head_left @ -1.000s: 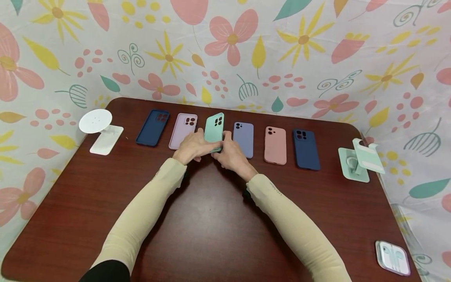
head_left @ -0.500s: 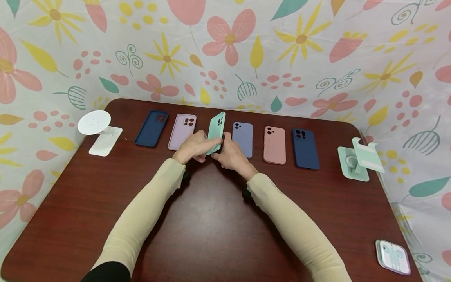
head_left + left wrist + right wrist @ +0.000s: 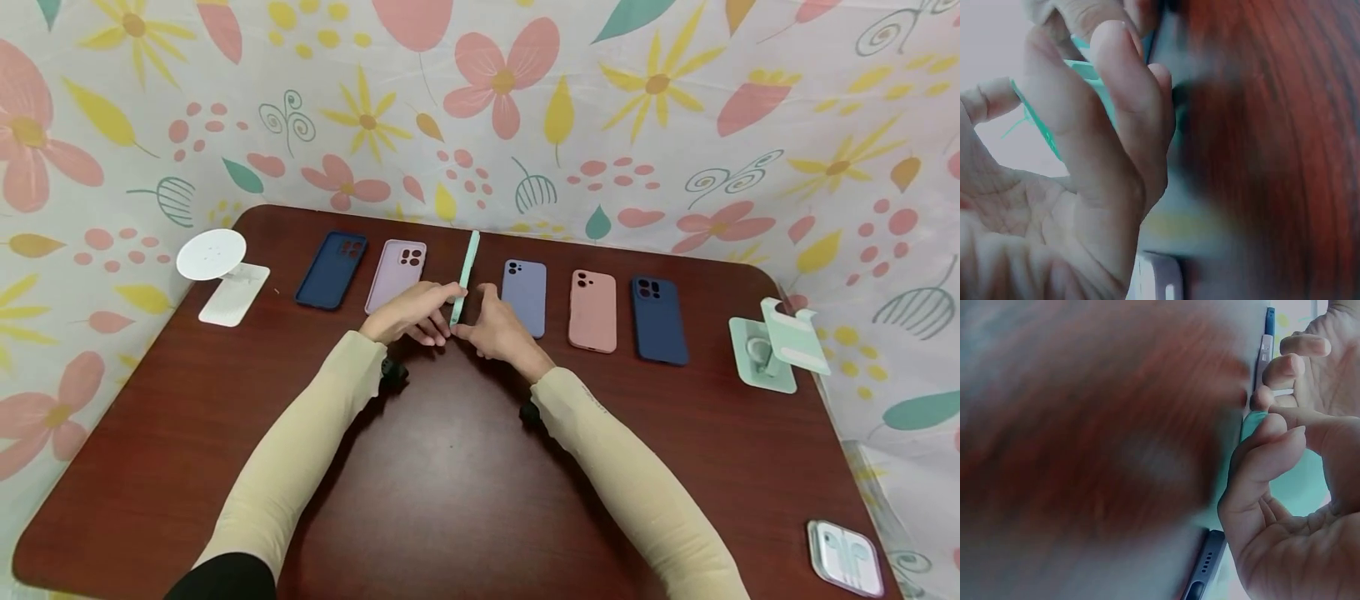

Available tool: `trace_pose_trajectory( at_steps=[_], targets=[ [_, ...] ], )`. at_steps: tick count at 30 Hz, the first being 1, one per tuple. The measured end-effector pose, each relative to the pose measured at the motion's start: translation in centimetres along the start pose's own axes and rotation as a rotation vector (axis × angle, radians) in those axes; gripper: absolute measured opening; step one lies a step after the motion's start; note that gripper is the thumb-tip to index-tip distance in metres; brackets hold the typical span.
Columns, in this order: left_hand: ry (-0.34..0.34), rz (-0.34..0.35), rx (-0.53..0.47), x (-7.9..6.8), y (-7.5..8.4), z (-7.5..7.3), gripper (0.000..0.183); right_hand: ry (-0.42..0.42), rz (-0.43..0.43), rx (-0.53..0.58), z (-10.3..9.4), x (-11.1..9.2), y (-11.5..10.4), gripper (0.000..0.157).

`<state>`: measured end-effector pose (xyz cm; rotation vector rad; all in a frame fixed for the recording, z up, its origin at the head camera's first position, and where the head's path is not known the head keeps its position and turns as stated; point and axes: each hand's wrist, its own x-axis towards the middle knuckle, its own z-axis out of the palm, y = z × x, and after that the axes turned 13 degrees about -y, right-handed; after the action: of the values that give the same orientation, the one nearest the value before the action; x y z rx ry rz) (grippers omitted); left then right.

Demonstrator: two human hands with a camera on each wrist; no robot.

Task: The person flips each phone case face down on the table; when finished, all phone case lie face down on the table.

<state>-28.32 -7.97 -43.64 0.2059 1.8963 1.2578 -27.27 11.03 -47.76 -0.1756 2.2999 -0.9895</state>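
Note:
A mint-green phone case (image 3: pixel 467 271) stands tilted up on its long edge, so only its thin side shows in the head view. My left hand (image 3: pixel 408 312) holds it from the left, thumb at its side. At its near end my right hand (image 3: pixel 504 333) grips the case with thumb and finger. In the left wrist view, fingers of the left hand (image 3: pixel 1097 156) cover much of the case (image 3: pixel 1041 125). The right wrist view has the case (image 3: pixel 1300 481) behind the curled fingers of the right hand (image 3: pixel 1272 519).
Flanking it are a lilac case (image 3: pixel 393 271), a lavender-blue case (image 3: pixel 525 296), a pink case (image 3: pixel 592 312) and two navy cases (image 3: pixel 330 271). A white stand (image 3: pixel 234 296) is far left, a mint stand (image 3: pixel 761 354) far right. Boxed earphones (image 3: pixel 846 558) lie near right.
The mint case has turned from showing its broad face to standing edge-on between my hands. Both hands stay near the same spot. The other cases have not moved.

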Motion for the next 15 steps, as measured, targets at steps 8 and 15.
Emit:
trace_pose_trajectory(
  at_steps=[8, 15],
  targets=[
    [0.071, 0.083, -0.062, -0.7, 0.2, -1.0, 0.060, -0.015, 0.025, -0.010, -0.1, -0.2, -0.5, 0.097],
    [0.178, 0.206, -0.005, -1.2, 0.4, -1.1, 0.047, -0.008, 0.031, -0.018, 0.0, 1.0, 0.4, 0.096]
  ],
)
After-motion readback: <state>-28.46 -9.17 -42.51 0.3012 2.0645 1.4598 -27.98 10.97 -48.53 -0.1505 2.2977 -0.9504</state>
